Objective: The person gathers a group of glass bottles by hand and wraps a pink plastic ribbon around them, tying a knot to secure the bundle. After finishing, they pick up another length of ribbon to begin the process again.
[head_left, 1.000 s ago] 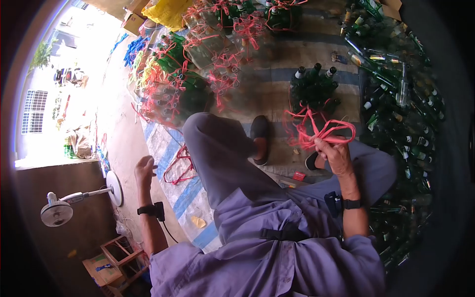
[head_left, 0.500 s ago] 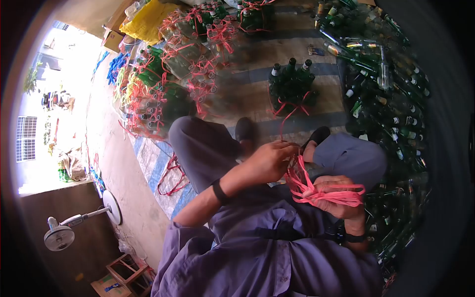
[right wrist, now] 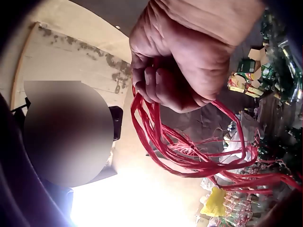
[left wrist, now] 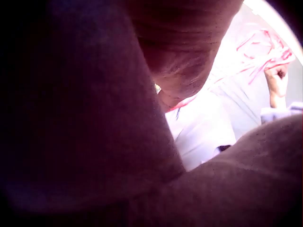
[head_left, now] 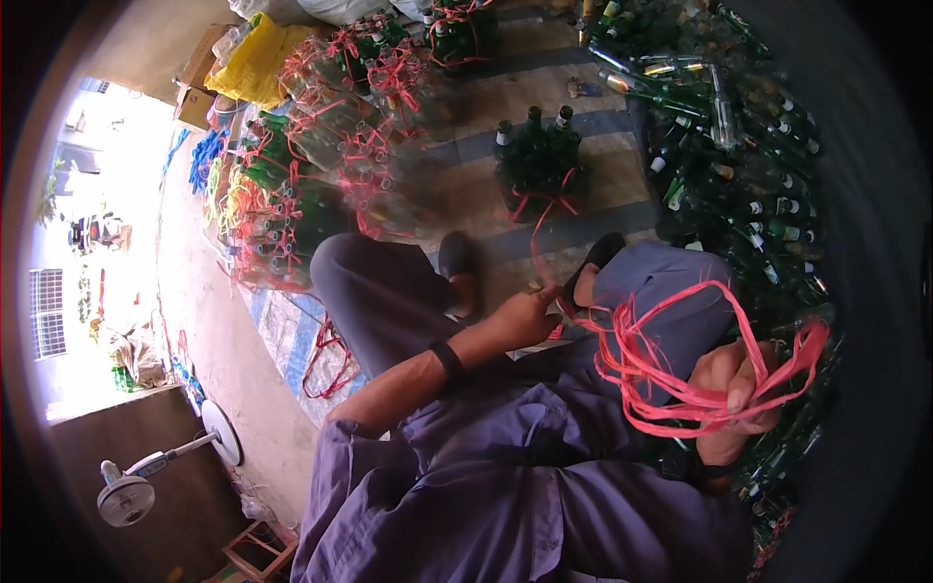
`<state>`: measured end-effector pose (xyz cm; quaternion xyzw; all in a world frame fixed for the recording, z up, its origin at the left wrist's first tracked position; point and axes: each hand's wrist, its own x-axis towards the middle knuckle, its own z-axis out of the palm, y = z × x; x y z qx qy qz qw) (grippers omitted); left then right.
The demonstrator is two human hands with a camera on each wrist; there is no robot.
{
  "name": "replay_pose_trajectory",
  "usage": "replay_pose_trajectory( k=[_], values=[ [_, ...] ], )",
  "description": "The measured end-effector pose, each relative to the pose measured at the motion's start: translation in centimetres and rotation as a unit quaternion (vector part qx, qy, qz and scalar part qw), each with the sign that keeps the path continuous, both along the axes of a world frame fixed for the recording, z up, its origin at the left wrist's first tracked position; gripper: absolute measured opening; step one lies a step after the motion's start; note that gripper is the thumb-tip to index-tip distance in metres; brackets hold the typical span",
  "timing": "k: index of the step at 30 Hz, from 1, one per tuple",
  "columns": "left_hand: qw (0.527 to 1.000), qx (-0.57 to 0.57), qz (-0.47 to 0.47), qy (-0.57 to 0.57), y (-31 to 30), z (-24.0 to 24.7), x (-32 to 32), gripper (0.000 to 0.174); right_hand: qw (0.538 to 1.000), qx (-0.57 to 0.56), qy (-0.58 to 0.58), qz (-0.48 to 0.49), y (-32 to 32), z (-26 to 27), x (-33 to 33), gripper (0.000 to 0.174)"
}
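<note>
My right hand [head_left: 724,379] grips a loose coil of red plastic twine [head_left: 671,420] above the right knee. In the right wrist view its fingers curl round the strands, and the loops of twine [right wrist: 194,169] hang below the fist. My left hand [head_left: 525,319] pinches a strand of the same twine between the knees; the left wrist view is mostly dark skin, its fingertips hidden. From there a thin length rises to a bundle of upright green glass bottles [head_left: 535,160], which has red twine wrapped round its lower part.
Loose green bottles [head_left: 719,175] lie heaped along the right. Bundles of clear bottles [head_left: 340,126] tied with red twine stand at the upper left, near a yellow sack [head_left: 258,63]. A twine loop [head_left: 326,360] lies beside the left knee. A white fan [head_left: 126,497] stands lower left.
The left hand came across from the far left to the twine between the knees. The right hand drew the coil down and to the right, its loops spreading. The head view shifted rightward.
</note>
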<state>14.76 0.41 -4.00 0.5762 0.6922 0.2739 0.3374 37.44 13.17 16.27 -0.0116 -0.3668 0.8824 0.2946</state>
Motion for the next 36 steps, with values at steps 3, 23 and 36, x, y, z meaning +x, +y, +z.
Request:
replay_pose_trajectory(
  k=[3,23,36],
  values=[
    [0.995,0.083,0.062,-0.002,1.6,0.3,0.9,0.043,0.998,-0.005,0.034,0.057,-0.1,1.3,0.4,0.028],
    [0.939,0.054,0.170,-0.295,5.7,9.3,-8.8,0.025,0.966,-0.041,-0.137,-0.214,7.6,-5.4,7.3,0.055],
    [0.877,0.143,0.341,-0.307,6.0,10.9,-14.3,0.038,0.702,0.201,-0.492,-0.473,13.0,-5.0,15.2,0.039]
  ],
)
